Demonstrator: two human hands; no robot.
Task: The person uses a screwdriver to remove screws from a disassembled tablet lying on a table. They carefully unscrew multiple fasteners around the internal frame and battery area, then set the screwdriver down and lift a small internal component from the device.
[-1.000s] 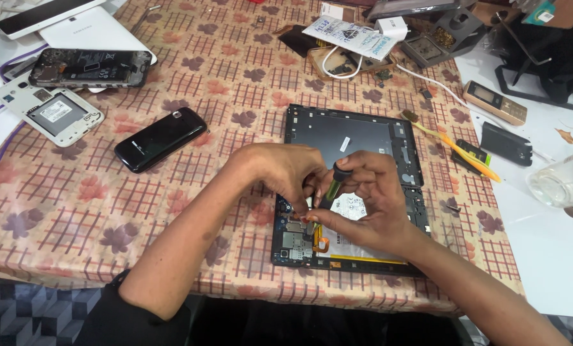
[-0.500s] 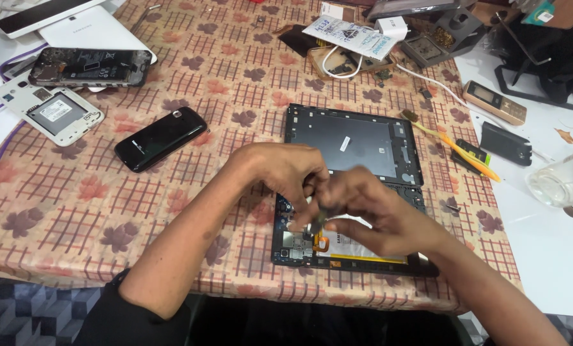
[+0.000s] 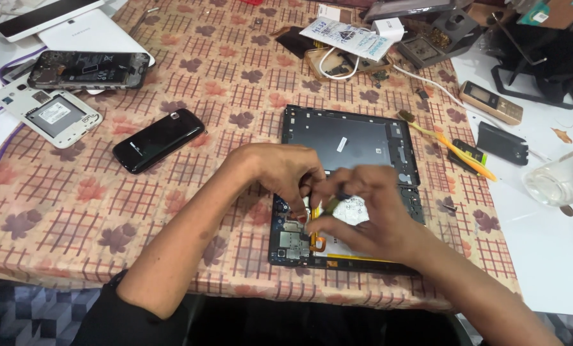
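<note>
An opened tablet (image 3: 285,247) lies near the table's front edge, its circuit board and orange flex cable exposed. Its dark back cover (image 3: 350,138) lies flat just beyond it. My left hand (image 3: 277,172) curls down over the tablet's inside, fingertips by the board; what they pinch is hidden. My right hand (image 3: 370,214) meets it from the right and pinches a small thin greenish tool (image 3: 330,205) over the white patch inside the tablet. The two hands' fingertips touch.
On the checked cloth (image 3: 190,211) lie a black phone (image 3: 158,140), a white opened phone (image 3: 51,115) and a stripped phone (image 3: 88,69) to the left. An orange-handled brush (image 3: 456,152), a gold bar phone (image 3: 491,102), a black battery (image 3: 503,143) and a clear container (image 3: 562,179) lie right.
My right hand has shifted left and up over the tablet, closing against the left hand's fingertips. The tool is now mostly hidden. The left hand has hardly moved.
</note>
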